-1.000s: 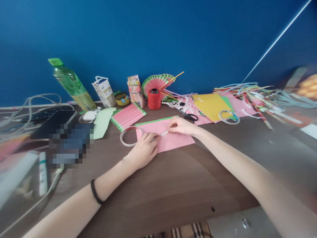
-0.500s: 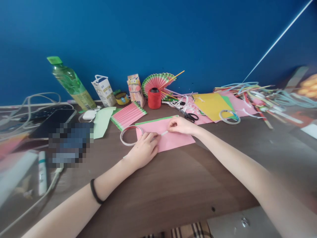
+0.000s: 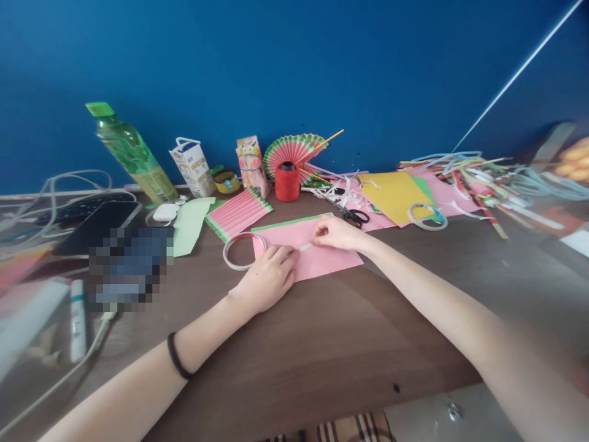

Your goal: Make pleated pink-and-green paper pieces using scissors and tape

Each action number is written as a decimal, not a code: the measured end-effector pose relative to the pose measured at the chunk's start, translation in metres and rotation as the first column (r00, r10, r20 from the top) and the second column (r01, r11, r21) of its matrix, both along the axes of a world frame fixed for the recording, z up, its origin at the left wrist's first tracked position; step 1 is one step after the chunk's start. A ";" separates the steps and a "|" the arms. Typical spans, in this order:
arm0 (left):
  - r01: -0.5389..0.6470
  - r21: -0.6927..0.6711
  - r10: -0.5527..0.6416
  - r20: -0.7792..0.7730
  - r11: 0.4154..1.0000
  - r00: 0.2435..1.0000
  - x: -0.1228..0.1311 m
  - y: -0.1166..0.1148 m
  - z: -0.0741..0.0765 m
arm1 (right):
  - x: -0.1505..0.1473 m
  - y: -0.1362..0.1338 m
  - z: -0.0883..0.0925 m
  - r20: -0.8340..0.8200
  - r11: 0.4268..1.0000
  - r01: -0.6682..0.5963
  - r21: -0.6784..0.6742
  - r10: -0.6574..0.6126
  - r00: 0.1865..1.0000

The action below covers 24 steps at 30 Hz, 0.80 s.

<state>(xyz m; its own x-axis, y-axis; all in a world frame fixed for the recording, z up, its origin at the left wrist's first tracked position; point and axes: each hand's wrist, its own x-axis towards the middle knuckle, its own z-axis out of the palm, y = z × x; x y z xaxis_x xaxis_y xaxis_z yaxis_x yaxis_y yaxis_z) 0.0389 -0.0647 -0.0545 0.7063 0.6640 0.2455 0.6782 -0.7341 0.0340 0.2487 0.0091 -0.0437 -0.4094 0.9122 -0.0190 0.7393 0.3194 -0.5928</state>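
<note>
A pink paper sheet (image 3: pixel 317 267) with a green strip along its far edge lies on the brown table. My left hand (image 3: pixel 269 276) rests on its left part, fingers curled together near a short white strip (image 3: pixel 305 247). Over the sheet's right part, my right hand (image 3: pixel 334 233) pinches the other end of that strip between thumb and forefinger. A roll of tape (image 3: pixel 229 255) lies flat just left of the sheet, close to my left hand. What my left fingertips hold, if anything, is too small to tell.
Pleated pink paper (image 3: pixel 239 215), a red thread spool (image 3: pixel 287 183) and a folded fan (image 3: pixel 289 150) stand or lie behind. Black scissors (image 3: pixel 356 217), yellow paper (image 3: pixel 391 195) and another tape roll (image 3: pixel 427 228) are right. A green bottle (image 3: pixel 131 153) and a marker (image 3: pixel 78 322) are left.
</note>
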 end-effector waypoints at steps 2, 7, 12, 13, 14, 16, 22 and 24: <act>-0.002 0.020 0.002 -0.044 1.000 0.999 0.001 -0.001 0.003 | -0.001 -0.001 0.000 0.003 1.000 0.003 0.008 -0.003 1.000; -0.052 0.029 0.054 -0.086 0.998 0.995 0.004 0.001 0.007 | -0.003 -0.003 0.001 0.023 0.999 0.035 0.035 -0.036 0.999; -0.097 0.009 0.097 -0.092 0.995 0.991 0.006 0.000 0.007 | -0.004 -0.004 0.002 0.078 0.993 0.029 0.114 -0.038 0.996; -0.099 0.005 0.099 -0.090 0.995 0.991 0.006 0.000 0.007 | -0.005 -0.005 0.002 0.094 0.991 0.029 0.134 -0.042 0.995; -0.100 0.001 0.100 -0.086 0.995 0.991 0.006 0.000 0.006 | -0.006 -0.006 0.003 0.111 0.988 0.032 0.151 -0.049 0.993; -0.100 -0.004 0.099 -0.077 0.995 0.992 0.006 0.000 0.006 | -0.008 -0.009 0.005 0.145 0.984 0.049 0.173 -0.075 0.987; -0.097 -0.005 0.097 -0.069 0.995 0.993 0.006 0.000 0.005 | -0.016 -0.021 0.013 0.245 0.971 0.094 0.219 -0.148 0.958; -0.099 -0.003 0.098 -0.070 0.995 0.993 0.006 0.000 0.006 | -0.018 -0.024 0.013 0.269 0.966 0.097 0.241 -0.163 0.949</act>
